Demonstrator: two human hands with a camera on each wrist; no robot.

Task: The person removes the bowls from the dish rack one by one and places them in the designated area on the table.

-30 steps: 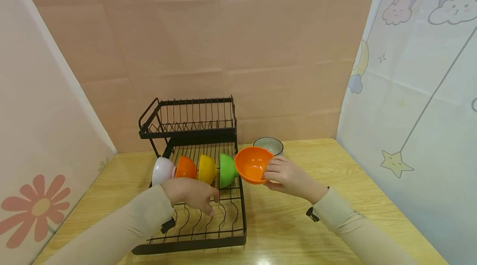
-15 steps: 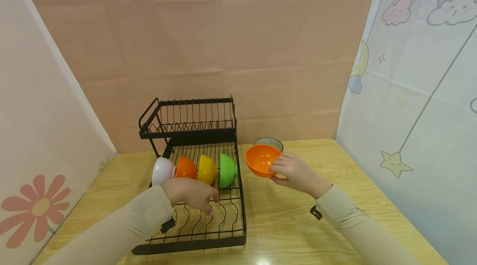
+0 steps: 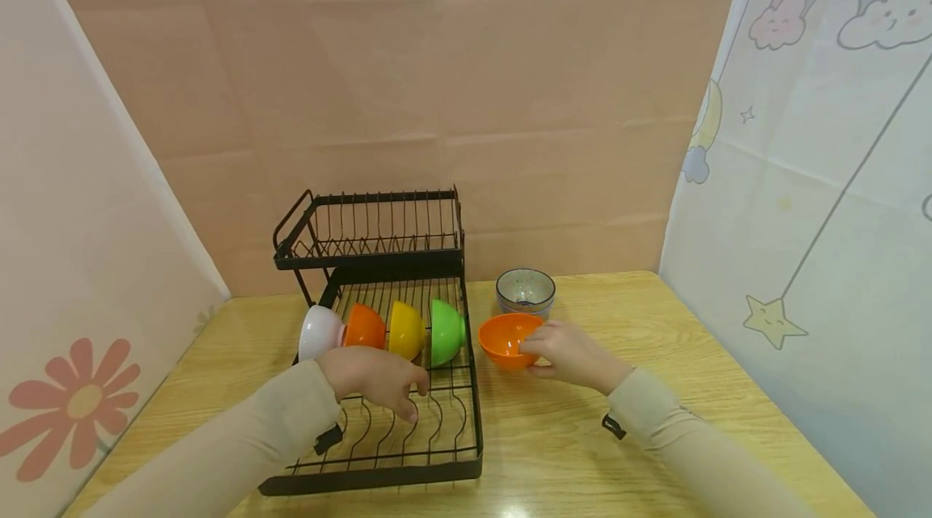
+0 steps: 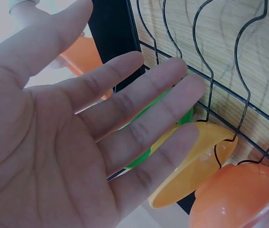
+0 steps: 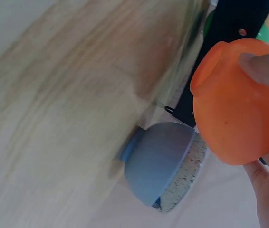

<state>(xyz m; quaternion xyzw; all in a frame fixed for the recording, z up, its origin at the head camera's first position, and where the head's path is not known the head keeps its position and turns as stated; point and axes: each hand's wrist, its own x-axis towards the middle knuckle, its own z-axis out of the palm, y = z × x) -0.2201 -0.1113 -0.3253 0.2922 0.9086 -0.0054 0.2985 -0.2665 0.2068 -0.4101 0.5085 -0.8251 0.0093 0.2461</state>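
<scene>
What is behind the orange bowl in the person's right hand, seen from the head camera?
A speckled bowl with a dark rim stands on the table. Its opening shows; the orange bowl covers its foot there, though the right wrist view shows it.

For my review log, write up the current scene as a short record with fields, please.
Left hand: over the dish rack, fingers extended, holding nothing
Right hand: grips the held orange bowl by its rim
Racked, left to right: white bowl, smaller orange bowl, yellow bowl, green bowl, all on their sides
Beyond held bowl: grey speckled bowl, upright on the table
</scene>
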